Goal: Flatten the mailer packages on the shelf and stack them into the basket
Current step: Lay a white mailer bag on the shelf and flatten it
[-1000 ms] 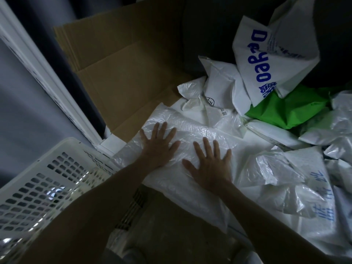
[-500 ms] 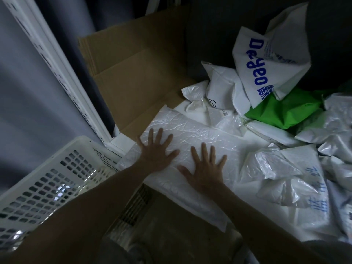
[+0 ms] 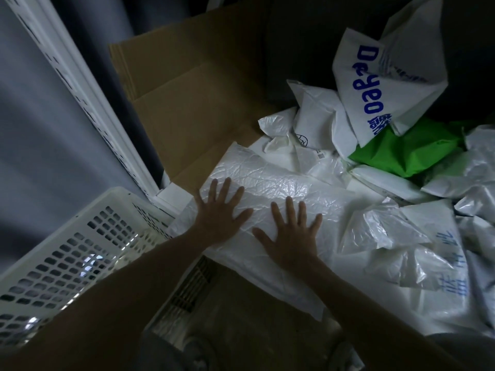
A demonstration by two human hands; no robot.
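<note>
The white basket (image 3: 67, 247) sits low on the left, just beside the shelf (image 3: 174, 192), likely so flat bags can drop right in. The left hand (image 3: 217, 212) and the right hand (image 3: 292, 236) lie side by side on the white mailer (image 3: 281, 187), fingers straight and spread, pressing it flat. The mailer lies on the shelf, wrinkly and shiny, nearly flat. Further right, more crumpled bags (image 3: 388, 231) wait in a heap.

Both hands lie palm-down with fingers spread, left hand (image 3: 218, 212) beside right hand (image 3: 292, 236), forearms extended forward.
</note>
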